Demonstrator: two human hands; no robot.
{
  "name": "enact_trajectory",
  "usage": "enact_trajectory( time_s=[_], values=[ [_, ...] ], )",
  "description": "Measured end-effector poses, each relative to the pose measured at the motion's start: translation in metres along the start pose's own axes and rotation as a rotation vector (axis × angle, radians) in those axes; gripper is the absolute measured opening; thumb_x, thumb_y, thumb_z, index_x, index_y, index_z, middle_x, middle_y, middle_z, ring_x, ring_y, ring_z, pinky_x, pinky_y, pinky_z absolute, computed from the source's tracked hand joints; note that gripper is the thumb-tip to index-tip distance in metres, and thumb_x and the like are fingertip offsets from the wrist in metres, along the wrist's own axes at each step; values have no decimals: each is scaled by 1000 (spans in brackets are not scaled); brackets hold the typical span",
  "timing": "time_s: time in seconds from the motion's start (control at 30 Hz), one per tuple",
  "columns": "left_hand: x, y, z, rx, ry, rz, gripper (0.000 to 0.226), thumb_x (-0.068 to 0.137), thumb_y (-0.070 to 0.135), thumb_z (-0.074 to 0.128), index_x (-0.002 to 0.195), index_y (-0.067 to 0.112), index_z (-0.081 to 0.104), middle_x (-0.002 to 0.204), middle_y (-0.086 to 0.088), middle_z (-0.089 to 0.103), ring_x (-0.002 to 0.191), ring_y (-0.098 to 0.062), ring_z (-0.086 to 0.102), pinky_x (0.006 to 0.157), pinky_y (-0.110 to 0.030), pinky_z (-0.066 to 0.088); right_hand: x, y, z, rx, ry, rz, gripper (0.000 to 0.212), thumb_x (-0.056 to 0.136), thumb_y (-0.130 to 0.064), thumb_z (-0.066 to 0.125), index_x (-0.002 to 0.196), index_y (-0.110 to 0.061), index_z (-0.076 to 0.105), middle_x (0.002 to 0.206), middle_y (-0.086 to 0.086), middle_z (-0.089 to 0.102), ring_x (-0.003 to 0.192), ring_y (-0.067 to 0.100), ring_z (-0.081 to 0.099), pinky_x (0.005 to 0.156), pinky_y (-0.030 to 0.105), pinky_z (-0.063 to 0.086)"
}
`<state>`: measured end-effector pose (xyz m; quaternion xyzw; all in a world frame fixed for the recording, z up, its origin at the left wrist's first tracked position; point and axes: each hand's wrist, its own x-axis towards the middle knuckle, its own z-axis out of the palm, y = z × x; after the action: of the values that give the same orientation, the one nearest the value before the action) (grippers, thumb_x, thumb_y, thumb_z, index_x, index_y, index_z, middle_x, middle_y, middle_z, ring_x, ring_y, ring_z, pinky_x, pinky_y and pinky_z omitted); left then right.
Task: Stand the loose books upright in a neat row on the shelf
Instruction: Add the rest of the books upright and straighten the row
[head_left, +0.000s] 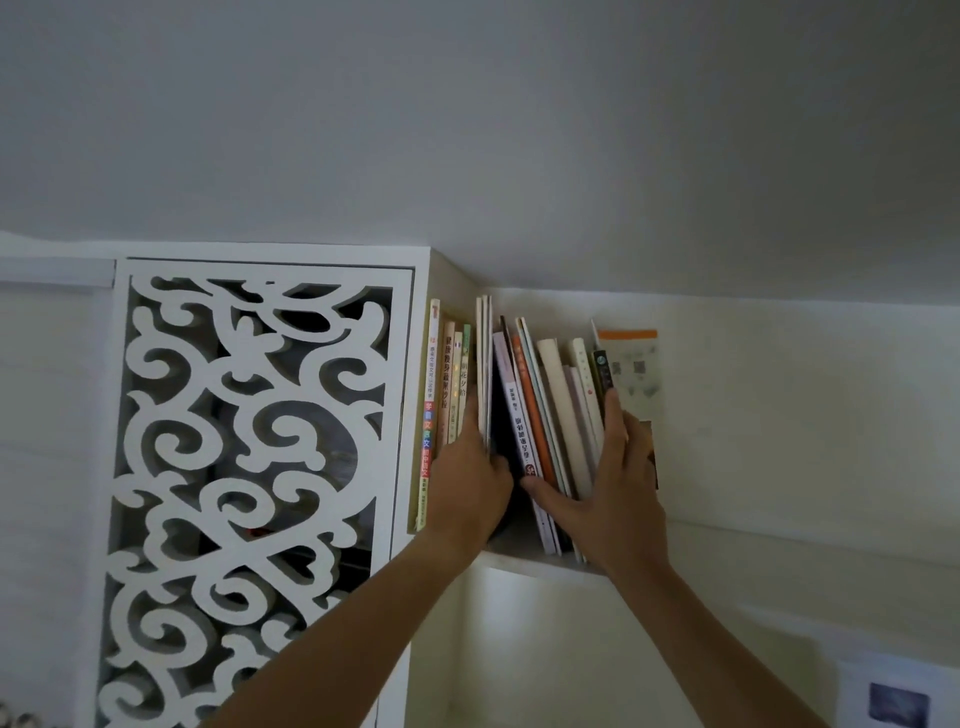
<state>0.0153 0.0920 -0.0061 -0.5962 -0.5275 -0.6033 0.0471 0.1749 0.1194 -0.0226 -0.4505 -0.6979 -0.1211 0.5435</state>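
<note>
A row of books stands on a high white shelf (524, 564) just under the ceiling. At the left, several upright books (447, 389) with coloured spines rest against the cabinet side. My left hand (467, 488) presses against a pale thin book (484, 364) and holds that group upright. A dark gap separates it from several books leaning left (550, 415). My right hand (613, 493) spreads over this leaning group, thumb under the leftmost spine, fingers around the right end. An orange-topped book (631, 374) stands behind my fingers.
A white cabinet door with carved scroll cut-outs (249, 467) fills the left. The ceiling sits close above the books. Below the shelf is an open white compartment (519, 649). A small picture (898, 701) hangs on the wall at the lower right.
</note>
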Motion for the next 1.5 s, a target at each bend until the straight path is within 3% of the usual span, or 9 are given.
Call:
enact_trajectory(
  time_s=[0.2, 0.4, 0.6, 0.73, 0.87, 1.03, 1.13, 1.3, 1.5],
  values=[
    [-20, 21, -35, 258, 96, 23, 77, 99, 17, 54, 164, 28, 13, 111, -1, 68, 71, -10, 54, 59, -18, 45, -2, -6, 5, -56, 35, 19, 134, 64, -85, 68, 162, -35, -8, 152, 14, 26, 132, 40, 43, 90, 61, 56],
    [-14, 33, -51, -7, 57, -151, 44, 96, 32, 63, 135, 16, 50, 120, -3, 69, 97, -26, 68, 76, -25, 46, -12, -29, 12, -181, 144, 128, 130, 65, -82, 70, 164, -28, 6, 150, 23, 30, 128, 47, 44, 97, 62, 47],
    [-16, 32, -43, 147, 82, -18, 68, 103, 15, 51, 162, 26, 20, 101, 4, 68, 63, -5, 58, 54, -13, 43, -17, -22, 9, -86, 128, 122, 127, 68, -80, 71, 163, -21, 12, 151, 19, 36, 132, 42, 44, 98, 60, 48],
    [-22, 39, -49, 159, 66, 7, 74, 103, 13, 49, 164, 28, 9, 97, 1, 70, 59, -6, 52, 53, -15, 40, -11, 8, -5, 132, 13, 68, 89, 91, -70, 48, 158, -20, 19, 149, 10, 40, 133, 35, 46, 99, 52, 49],
    [-32, 42, -60, 117, 97, 3, 73, 102, 12, 47, 164, 28, 12, 95, -4, 70, 61, -9, 56, 57, -25, 51, -12, 31, -13, 66, -13, 110, 77, 87, -80, 43, 134, -19, 41, 119, 7, 55, 105, 28, 58, 82, 46, 58],
    [-49, 43, -65, 46, 152, 40, 68, 102, 18, 51, 163, 25, 20, 83, 3, 67, 64, -11, 62, 61, -29, 57, -9, 26, -16, 192, -100, 181, 87, 78, -73, 69, 145, -29, 35, 133, 5, 47, 122, 27, 49, 93, 42, 55],
    [-48, 41, -62, 23, 147, 33, 66, 102, 17, 51, 161, 25, 24, 74, 5, 64, 58, -11, 61, 55, -28, 56, -6, 20, -23, 369, -182, 199, 74, 83, -53, 76, 144, -27, 44, 118, -11, 59, 107, 12, 60, 78, 12, 47],
    [-50, 39, -58, 16, 160, 13, 65, 102, 19, 52, 160, 27, 24, 78, 5, 65, 59, -10, 63, 56, -29, 58, -9, 34, -39, 280, -114, 107, 45, 87, -43, 76, 123, -21, 58, 104, -7, 69, 93, 12, 69, 72, 19, 50],
    [-51, 48, -58, 68, 82, -19, 86, 98, 19, 60, 163, 34, 7, 87, 1, 69, 62, -13, 61, 63, -32, 58, -2, 32, -59, 319, -481, 241, 69, 93, -58, 62, 151, -31, 37, 139, -1, 62, 118, 22, 63, 94, 31, 49]
  ],
)
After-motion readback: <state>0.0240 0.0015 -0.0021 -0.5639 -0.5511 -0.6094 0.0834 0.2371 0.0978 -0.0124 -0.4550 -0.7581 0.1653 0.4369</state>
